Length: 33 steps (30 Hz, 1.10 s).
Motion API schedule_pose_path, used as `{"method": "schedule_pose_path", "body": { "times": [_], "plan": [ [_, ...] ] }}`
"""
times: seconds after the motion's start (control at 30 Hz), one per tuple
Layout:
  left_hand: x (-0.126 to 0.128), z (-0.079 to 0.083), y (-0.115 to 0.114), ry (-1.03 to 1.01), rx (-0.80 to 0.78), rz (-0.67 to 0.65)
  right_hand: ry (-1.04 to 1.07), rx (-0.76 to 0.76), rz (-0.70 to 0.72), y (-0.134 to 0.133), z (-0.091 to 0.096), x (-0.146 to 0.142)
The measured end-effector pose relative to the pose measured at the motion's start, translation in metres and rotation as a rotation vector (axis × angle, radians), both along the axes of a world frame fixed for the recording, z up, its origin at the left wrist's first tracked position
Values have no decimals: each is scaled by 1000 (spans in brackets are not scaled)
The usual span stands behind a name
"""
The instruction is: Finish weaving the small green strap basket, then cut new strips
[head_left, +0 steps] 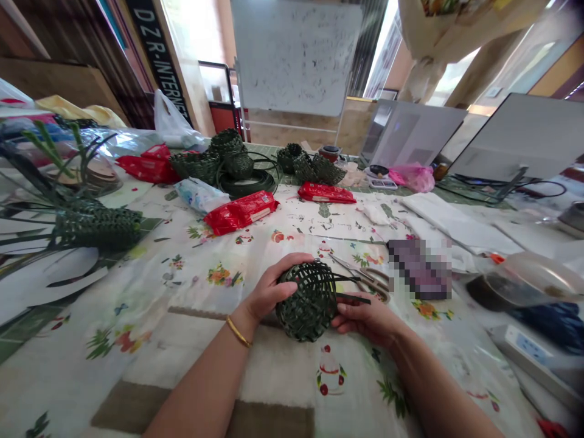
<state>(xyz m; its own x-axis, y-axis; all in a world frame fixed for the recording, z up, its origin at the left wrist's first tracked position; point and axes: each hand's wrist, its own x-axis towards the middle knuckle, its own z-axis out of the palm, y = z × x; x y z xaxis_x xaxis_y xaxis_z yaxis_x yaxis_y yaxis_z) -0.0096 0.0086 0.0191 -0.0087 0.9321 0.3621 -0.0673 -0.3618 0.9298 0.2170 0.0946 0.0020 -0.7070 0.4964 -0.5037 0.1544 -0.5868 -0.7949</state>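
Observation:
A small dark green woven basket [306, 307] is tilted between my hands over the table, its open lattice side facing me. My left hand [279, 286] grips it from the left, thumb on the near side and fingers over the top. Loose weaving strips [356, 299] stick out from its right side. My right hand [360, 316] is at that side, thumb and fingers closed around the base of a strip. Just beyond my right hand lie scissors [371, 281] on the tablecloth. The far side of the basket is hidden.
A flower-print tablecloth [182, 359] covers the table. Red packets [241, 212] and more woven baskets [228, 146] stand farther back. An unfinished woven piece [98, 225] with long strips is at left. A blurred-out dark object [420, 269], a container [524, 283] and a power strip [533, 356] lie right.

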Motion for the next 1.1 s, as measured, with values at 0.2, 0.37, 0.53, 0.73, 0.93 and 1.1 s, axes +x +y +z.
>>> {"method": "schedule_pose_path", "body": {
  "times": [0.2,0.37,0.53,0.73,0.93,1.1],
  "plan": [
    [-2,-2,1,43,34,-10,-70,30,-5,-1,0,-2],
    [-6,-3,0,-66,-69,-76,-39,-12,110,5,-1,2],
    [-5,-1,1,-18,-24,-63,-110,32,103,3,-1,1],
    [-6,-2,3,29,30,-55,-184,96,112,0,-2,-1],
    [-6,-1,3,62,42,-63,-275,154,123,-2,-3,-4],
    [-6,-4,4,92,79,-65,-329,228,57,-9,-2,-10]
  ]
}}
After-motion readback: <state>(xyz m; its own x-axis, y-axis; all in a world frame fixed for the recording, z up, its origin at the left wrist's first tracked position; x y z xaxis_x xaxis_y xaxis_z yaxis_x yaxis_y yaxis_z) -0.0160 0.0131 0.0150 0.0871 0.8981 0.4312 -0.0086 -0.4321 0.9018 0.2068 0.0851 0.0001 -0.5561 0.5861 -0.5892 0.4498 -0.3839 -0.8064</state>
